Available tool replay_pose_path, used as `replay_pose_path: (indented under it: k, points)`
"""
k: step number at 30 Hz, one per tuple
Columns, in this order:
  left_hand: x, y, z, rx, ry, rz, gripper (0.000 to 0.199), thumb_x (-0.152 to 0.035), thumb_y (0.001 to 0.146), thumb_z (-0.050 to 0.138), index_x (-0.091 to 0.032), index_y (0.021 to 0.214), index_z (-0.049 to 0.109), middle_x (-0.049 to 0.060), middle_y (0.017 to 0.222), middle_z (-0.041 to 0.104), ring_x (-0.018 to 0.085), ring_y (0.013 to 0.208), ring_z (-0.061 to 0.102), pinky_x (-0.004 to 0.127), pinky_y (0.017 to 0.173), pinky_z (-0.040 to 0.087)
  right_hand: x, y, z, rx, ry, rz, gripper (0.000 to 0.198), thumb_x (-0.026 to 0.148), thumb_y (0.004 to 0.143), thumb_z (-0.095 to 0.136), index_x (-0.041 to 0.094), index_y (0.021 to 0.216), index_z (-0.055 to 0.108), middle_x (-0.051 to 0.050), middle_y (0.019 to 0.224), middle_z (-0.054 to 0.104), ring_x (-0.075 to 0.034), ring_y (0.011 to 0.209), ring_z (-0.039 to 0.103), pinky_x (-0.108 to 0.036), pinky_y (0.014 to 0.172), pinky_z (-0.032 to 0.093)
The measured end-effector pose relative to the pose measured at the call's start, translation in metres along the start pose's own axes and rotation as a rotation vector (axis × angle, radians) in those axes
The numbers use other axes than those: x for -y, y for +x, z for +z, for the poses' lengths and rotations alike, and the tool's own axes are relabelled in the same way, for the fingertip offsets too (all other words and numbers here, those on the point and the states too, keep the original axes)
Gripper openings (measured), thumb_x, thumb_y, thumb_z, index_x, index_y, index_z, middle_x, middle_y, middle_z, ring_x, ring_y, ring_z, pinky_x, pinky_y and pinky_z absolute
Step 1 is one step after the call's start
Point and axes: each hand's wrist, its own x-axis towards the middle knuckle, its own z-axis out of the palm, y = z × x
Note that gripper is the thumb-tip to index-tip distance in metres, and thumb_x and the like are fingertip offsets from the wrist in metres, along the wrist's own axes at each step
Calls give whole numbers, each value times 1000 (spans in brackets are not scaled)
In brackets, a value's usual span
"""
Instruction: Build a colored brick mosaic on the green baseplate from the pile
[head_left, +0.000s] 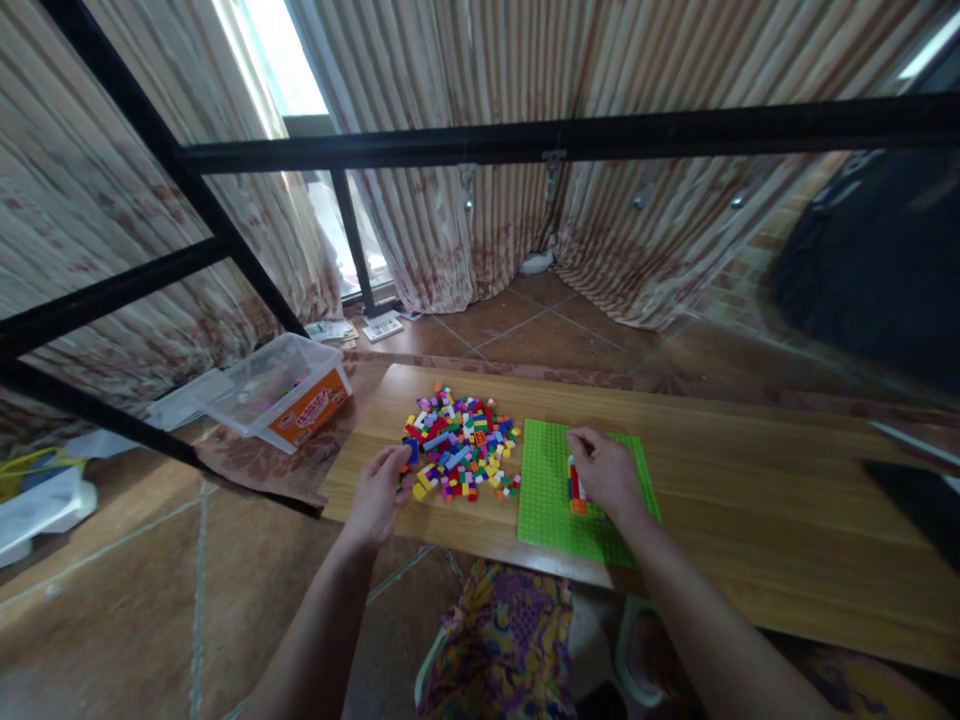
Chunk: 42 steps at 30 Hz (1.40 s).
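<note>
A heap of small toy building bricks (465, 440) in many colours lies on the wooden table. At its left edge my left hand (381, 492) is curled, with a blue brick (411, 450) at its fingertips. Right of the heap is a green studded baseplate (544, 480). On it stands a small build of red, white and orange bricks (577, 500), partly covered by my right hand (606, 468). The fingers of that hand are pinched together over the build's upper end, and what they hold is hidden.
The wooden table (750, 490) stretches far to the right, with a dark flat object (911, 505) near its end. On the floor at left stands a clear plastic box (281, 385) with an orange label. A black metal frame (450, 145) crosses before the curtains (510, 230).
</note>
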Motion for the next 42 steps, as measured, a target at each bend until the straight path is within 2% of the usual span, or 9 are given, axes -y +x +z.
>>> replay_pose_path:
  k: [6, 10, 14, 16, 19, 22, 26, 30, 42]
  points:
    - [0, -12, 36, 149, -335, -249, 17, -19, 68, 68, -15, 79, 56, 1, 74, 64, 6, 53, 55, 13, 40, 35, 2, 0, 0, -8, 2, -11, 38, 42, 90, 39, 21, 87, 70, -6, 80, 72, -17, 67, 60, -28, 66, 40]
    - [4, -13, 64, 219, -336, -243, 30, -21, 67, 71, -18, 95, 60, -2, 73, 64, 7, 55, 59, 14, 44, 40, 3, 0, -1, 2, -5, -8, 37, 40, 90, 39, 21, 87, 70, -6, 82, 72, -17, 70, 62, -28, 66, 40]
    - [16, -1, 97, 292, -107, -93, 27, -35, 75, 66, -16, 94, 64, -2, 69, 60, 7, 54, 56, 15, 46, 37, 3, 1, 0, 3, 5, 1, 36, 41, 90, 40, 21, 86, 70, -6, 82, 72, -18, 71, 62, -28, 67, 40]
    - [27, 8, 115, 291, 195, 135, 27, -41, 83, 56, -15, 86, 63, -2, 65, 58, 9, 51, 54, 18, 46, 38, 3, 1, 0, 6, 1, 7, 37, 41, 90, 40, 21, 86, 70, -6, 81, 72, -18, 70, 62, -28, 66, 40]
    - [45, 16, 139, 286, 326, 257, 18, -32, 86, 53, -16, 85, 63, -2, 65, 57, 11, 52, 54, 23, 52, 43, 3, 2, 0, 12, -1, 3, 36, 40, 90, 40, 21, 87, 70, -6, 82, 72, -17, 70, 62, -28, 66, 40]
    - [58, 17, 155, 277, 426, 359, 12, -18, 85, 53, -18, 88, 64, 2, 77, 63, 15, 70, 60, 30, 73, 49, 5, 2, -1, 14, -6, 0, 35, 37, 90, 39, 20, 88, 70, -7, 83, 72, -17, 72, 62, -28, 67, 40]
    - [65, 16, 160, 260, 601, 478, 18, -11, 88, 49, -18, 95, 64, 8, 96, 64, 21, 95, 60, 37, 94, 45, 7, 2, -2, 10, -12, 1, 33, 35, 90, 40, 21, 87, 70, -6, 82, 72, -17, 72, 62, -28, 69, 41]
    - [66, 23, 152, 268, 1014, 603, 24, -17, 95, 39, -17, 107, 60, 11, 104, 62, 20, 94, 60, 34, 87, 49, 2, 2, -2, 46, -16, -45, 31, 32, 89, 41, 21, 88, 70, -6, 87, 73, -17, 77, 63, -29, 72, 43]
    - [70, 19, 144, 253, 1389, 703, 33, 1, 85, 42, -17, 107, 59, 10, 105, 59, 19, 97, 56, 29, 85, 47, -33, -1, -24, 26, -65, 4, 31, 35, 88, 41, 21, 90, 70, -6, 92, 74, -20, 84, 67, -33, 80, 47]
